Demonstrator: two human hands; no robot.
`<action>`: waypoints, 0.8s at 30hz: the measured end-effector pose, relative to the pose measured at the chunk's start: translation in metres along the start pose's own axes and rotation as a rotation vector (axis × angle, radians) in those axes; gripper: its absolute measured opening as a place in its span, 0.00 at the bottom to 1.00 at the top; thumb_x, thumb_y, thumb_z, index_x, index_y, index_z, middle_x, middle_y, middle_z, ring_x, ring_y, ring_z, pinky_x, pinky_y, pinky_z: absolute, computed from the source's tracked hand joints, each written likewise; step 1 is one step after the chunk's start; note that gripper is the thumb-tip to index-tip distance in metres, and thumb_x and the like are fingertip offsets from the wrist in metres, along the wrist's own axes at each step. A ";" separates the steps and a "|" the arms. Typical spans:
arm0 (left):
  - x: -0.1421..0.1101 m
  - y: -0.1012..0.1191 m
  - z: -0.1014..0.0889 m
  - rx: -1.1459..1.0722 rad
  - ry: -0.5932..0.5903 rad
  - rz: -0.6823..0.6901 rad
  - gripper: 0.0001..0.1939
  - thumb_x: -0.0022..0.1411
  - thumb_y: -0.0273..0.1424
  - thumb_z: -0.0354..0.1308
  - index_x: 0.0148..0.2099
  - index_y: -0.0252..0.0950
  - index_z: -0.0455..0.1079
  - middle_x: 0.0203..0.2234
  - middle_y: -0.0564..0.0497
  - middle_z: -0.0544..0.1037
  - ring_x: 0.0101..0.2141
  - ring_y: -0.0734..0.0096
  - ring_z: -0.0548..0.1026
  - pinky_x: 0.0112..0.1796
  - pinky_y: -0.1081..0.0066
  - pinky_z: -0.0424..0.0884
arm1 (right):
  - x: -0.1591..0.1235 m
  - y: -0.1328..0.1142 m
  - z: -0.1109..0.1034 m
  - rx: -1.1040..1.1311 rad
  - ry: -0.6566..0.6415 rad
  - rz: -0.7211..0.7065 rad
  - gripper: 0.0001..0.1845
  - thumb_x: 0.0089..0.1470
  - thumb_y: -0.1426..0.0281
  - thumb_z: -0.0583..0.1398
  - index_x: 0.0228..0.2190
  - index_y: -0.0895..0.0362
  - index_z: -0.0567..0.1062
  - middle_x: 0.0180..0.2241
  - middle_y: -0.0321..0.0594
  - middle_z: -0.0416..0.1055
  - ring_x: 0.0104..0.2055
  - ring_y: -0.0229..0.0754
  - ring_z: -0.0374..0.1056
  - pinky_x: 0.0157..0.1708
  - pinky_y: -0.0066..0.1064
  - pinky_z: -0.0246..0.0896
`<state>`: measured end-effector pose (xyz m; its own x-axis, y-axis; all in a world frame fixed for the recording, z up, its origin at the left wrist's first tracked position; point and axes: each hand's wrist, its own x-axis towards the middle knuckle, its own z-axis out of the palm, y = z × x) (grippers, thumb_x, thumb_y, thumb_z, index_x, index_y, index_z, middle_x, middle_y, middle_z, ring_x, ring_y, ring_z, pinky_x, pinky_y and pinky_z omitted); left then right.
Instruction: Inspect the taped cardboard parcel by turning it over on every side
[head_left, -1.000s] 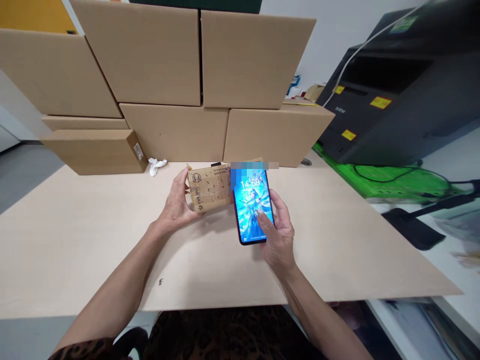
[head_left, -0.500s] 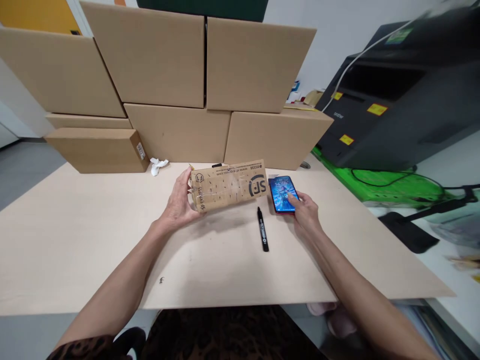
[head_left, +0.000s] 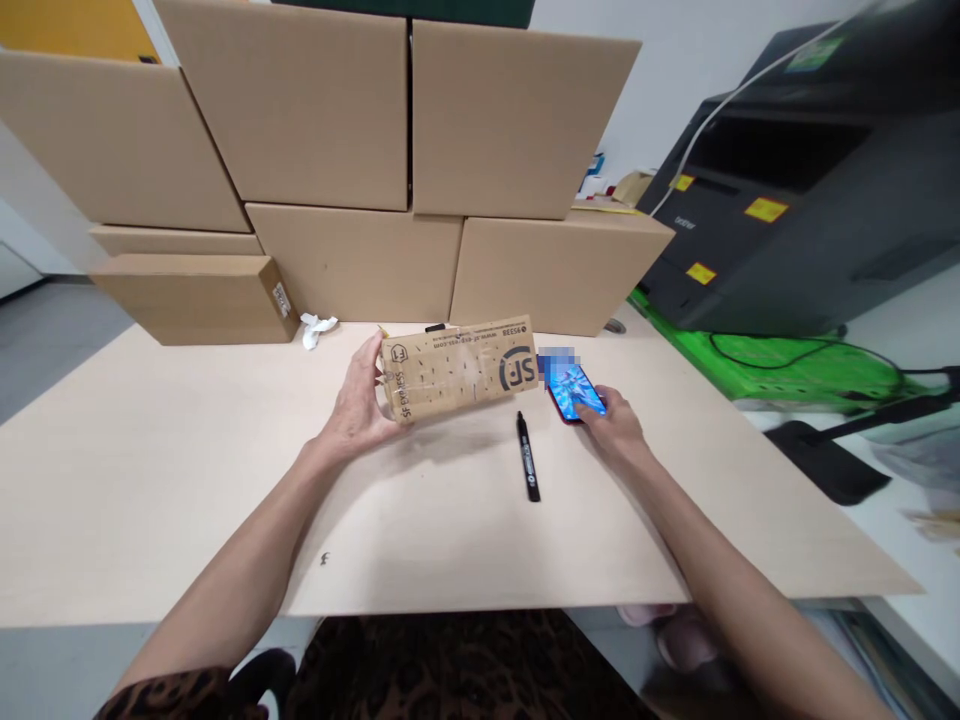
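My left hand [head_left: 358, 405] grips the left end of a small cardboard box [head_left: 457, 368] printed with SF Express marks, tilted so its right end sits higher. My right hand [head_left: 616, 424] holds a smartphone [head_left: 576, 392] with a lit blue screen, the thumb lying over the lower part of the glass. The phone's upper end is close to the right end of the box, and its top edge is blurred out. Between the two hands a black marker [head_left: 528, 458] lies on the table [head_left: 187, 480].
Large cardboard boxes [head_left: 322, 110] are stacked along the back of the table. A flatter box [head_left: 187, 300] stands at the left, beside crumpled white tissue [head_left: 318, 329]. On the right are a dark Brother printer [head_left: 780, 220], a green surface [head_left: 750, 370] and a black stand [head_left: 825, 462].
The phone in my right hand has tilted, its screen now leaning away and turned slightly. The small box stays almost where it was in my left hand. The view has shifted a little.
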<state>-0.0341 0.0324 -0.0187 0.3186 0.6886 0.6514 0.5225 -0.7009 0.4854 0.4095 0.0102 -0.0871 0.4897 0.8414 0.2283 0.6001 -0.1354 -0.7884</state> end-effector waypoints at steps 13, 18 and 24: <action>-0.001 0.000 -0.001 -0.061 -0.022 -0.031 0.68 0.47 0.35 0.76 0.80 0.53 0.39 0.73 0.37 0.56 0.65 0.34 0.68 0.53 0.42 0.78 | -0.020 -0.020 0.001 -0.242 -0.005 -0.076 0.34 0.54 0.56 0.60 0.58 0.60 0.74 0.61 0.63 0.70 0.67 0.71 0.59 0.67 0.66 0.53; 0.004 0.006 -0.004 -0.262 0.076 -0.210 0.68 0.41 0.43 0.81 0.78 0.44 0.50 0.71 0.33 0.61 0.65 0.34 0.69 0.57 0.44 0.76 | -0.028 -0.058 0.001 0.070 -0.131 -0.181 0.40 0.52 0.45 0.65 0.61 0.53 0.72 0.66 0.57 0.67 0.71 0.67 0.58 0.70 0.63 0.52; 0.007 0.013 -0.007 -0.814 0.075 -0.466 0.44 0.54 0.54 0.74 0.65 0.36 0.70 0.59 0.38 0.81 0.60 0.40 0.78 0.57 0.51 0.77 | -0.040 -0.124 0.013 0.646 -0.560 -0.191 0.60 0.46 0.43 0.74 0.72 0.40 0.57 0.76 0.48 0.56 0.79 0.61 0.51 0.74 0.61 0.51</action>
<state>-0.0306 0.0272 -0.0042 0.1504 0.9386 0.3106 -0.1381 -0.2911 0.9467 0.3071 0.0000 -0.0057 -0.0673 0.9755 0.2093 0.0810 0.2144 -0.9734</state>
